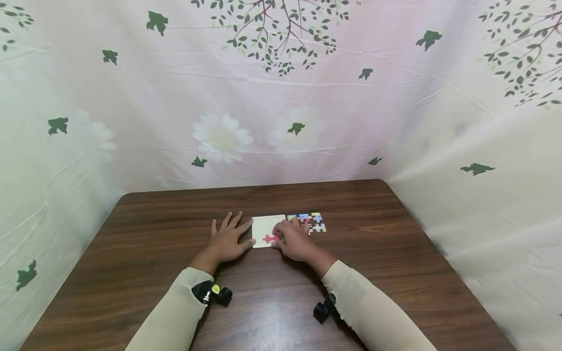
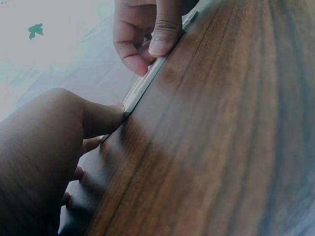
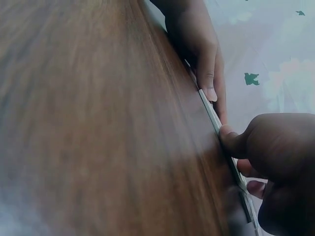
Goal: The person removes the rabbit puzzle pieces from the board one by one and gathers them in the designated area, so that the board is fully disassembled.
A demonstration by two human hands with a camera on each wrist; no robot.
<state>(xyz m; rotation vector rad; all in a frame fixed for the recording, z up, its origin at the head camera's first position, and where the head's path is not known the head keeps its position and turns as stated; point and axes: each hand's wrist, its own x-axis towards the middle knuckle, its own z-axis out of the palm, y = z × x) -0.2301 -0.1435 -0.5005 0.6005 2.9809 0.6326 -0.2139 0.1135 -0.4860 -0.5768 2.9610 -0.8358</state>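
Observation:
A small white puzzle board (image 1: 265, 224) lies flat on the table, with pink puzzle pieces (image 1: 267, 239) joined near its lower edge. My left hand (image 1: 227, 242) rests on the table with fingers spread. Its thumb and index finger touch the board's left edge; the left wrist view shows the thumb (image 2: 106, 119) against the corner. Over the right part of the board, my right hand (image 1: 296, 241) has its thumb and fingers curled round a puzzle piece, mostly hidden under them. The right thumb (image 3: 230, 137) is right at the board's near edge in the right wrist view.
Several loose puzzle pieces (image 1: 317, 218) in blue, pink and yellow lie just right of the board, partly behind my right hand. The brown wooden table (image 1: 175, 214) ends at the back against a hanging printed cloth (image 1: 263, 170).

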